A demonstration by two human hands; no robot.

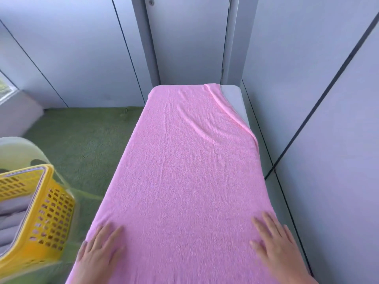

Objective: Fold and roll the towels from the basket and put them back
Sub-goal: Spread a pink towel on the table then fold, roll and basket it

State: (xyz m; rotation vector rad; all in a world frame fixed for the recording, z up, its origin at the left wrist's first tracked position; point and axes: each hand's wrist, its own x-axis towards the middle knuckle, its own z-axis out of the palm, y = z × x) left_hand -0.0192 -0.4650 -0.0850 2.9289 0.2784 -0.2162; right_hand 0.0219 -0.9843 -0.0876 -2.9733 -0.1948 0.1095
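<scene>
Pink towel [184, 171]: spread flat along the tabletop [235, 99], covering nearly all of it; far right edge turned over, a few creases left.
Left hand [98, 249]: released, fingers straight, pressing the near left edge.
Right hand [274, 244]: released, fingers straight, pressing the near right edge.
Basket [51, 212]: yellow, left of the tabletop, with grey towels [10, 218] inside.
Progress: judged early; towel laid out, no fold or roll made, return to basket outstanding.
</scene>
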